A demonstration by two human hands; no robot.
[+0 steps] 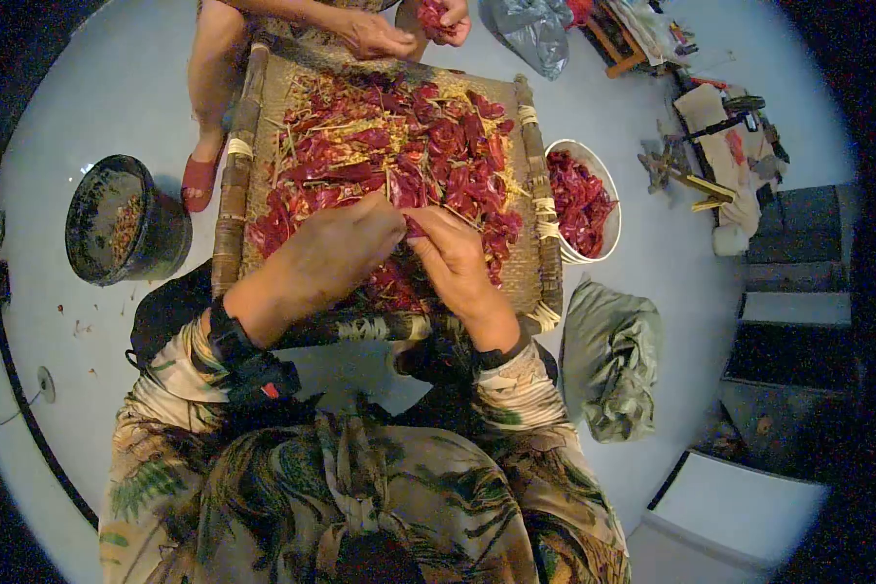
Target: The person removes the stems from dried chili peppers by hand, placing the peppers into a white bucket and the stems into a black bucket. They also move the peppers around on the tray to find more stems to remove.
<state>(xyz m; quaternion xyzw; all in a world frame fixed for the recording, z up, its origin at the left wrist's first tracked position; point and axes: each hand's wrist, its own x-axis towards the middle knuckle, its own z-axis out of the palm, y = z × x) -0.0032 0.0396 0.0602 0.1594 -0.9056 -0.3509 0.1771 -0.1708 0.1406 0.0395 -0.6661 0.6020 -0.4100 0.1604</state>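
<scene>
A woven bamboo tray (232, 185) lies on the floor before me, heaped with dried red chillies (428, 146) and pale stems. My left hand (336, 253) and my right hand (456, 261) meet over the tray's near edge. Together they pinch one red chilli (412, 227) between their fingertips. Both wrists carry dark bands above patterned sleeves.
Another person sits across the tray, with hands (380, 34) holding chillies at its far edge. A white bucket of red chillies (582, 200) stands right of the tray. A black bucket (117, 219) stands left. A grey-green bag (608, 355) lies at the near right, clutter at the far right.
</scene>
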